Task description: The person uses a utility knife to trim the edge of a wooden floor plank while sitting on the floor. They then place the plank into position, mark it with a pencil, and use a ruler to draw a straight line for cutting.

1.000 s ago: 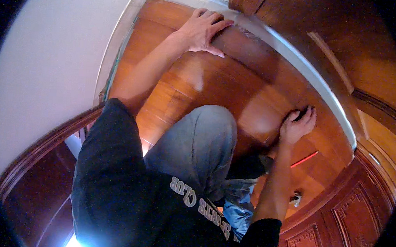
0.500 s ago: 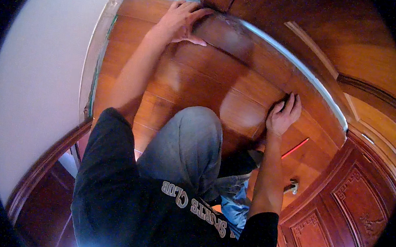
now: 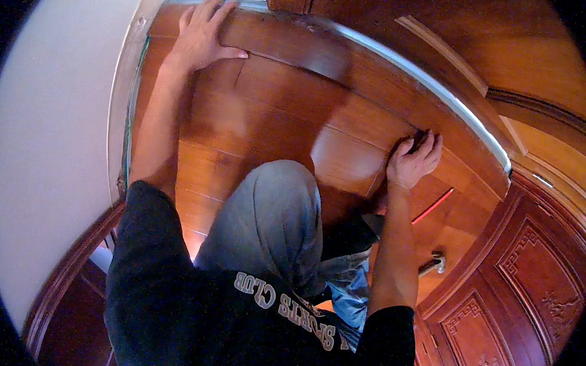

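Leftward along the edge board (image 3: 378, 78) goes the left hand (image 3: 204, 36), nearer the wall corner than a second ago; the right hand (image 3: 415, 159) keeps about the same place on the floor (image 3: 204, 162). We note the whole view shifting a little as well.

Left hand: spread wide, thumb well apart from the fingers. We see the fingertips at the board's far side, close to the pale strip (image 3: 418, 65), with the thumb on the dark seam along its near side. Nothing shows in its grasp.

Right hand: fingers curled, resting by the same seam farther right. Shadow fills the space under the fingers, so we cannot tell whether it holds anything.

Edge board: lies along the pale strip, outermost in the reddish-brown floor, running from near the left corner toward the carved panels (image 3: 500, 280).

Nearby we record a thin red stick (image 3: 432, 207) lying beside the right forearm, and a hammer (image 3: 438, 262) nearer the panels. Between the arms rises a knee in grey trousers (image 3: 271, 215); to the left stands a white wall (image 3: 58, 118).
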A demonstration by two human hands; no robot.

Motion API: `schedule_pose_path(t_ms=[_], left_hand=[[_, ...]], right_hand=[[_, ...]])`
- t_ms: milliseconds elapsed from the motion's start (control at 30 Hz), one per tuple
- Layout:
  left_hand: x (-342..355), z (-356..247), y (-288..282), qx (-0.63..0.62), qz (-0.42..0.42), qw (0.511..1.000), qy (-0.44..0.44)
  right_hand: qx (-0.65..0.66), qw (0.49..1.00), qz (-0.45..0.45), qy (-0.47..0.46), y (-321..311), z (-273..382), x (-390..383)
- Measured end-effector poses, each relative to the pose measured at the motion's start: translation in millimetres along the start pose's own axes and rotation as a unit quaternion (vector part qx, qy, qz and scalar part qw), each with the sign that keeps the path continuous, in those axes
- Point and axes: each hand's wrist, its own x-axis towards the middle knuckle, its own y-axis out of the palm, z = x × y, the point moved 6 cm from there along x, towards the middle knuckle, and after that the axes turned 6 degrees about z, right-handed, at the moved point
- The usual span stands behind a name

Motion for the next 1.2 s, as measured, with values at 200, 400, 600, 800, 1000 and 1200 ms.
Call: schedule_pose_path(t_ms=[200, 400, 600, 800, 1000, 1200], left_hand=[[5, 2, -4, -0.013, 0.036, 0.999, -0.026], [13, -8, -9, -0.010, 0.033, 0.998, -0.042], [15, -16, -18, -0.017, 0.010, 0.999, -0.030], [21, -33, -27, -0.005, -0.026, 1.000, 0.002], [27, -64, -47, 0.010, -0.039, 0.999, 0.016], [31, -76, -50, 0.029, -0.034, 0.999, 0.001]], right_hand=[[0.049, 0.998, 0.026, 0.008, 6, -7, 1], [0.062, 0.997, 0.053, 0.007, -1, -10, 4], [0.081, 0.995, 0.062, 0.000, -5, -22, 8], [0.101, 0.994, 0.041, -0.017, -9, -39, 9], [0.146, 0.989, 0.034, -0.015, -11, -65, 12], [0.106, 0.993, 0.056, 0.000, -17, -72, 17]])
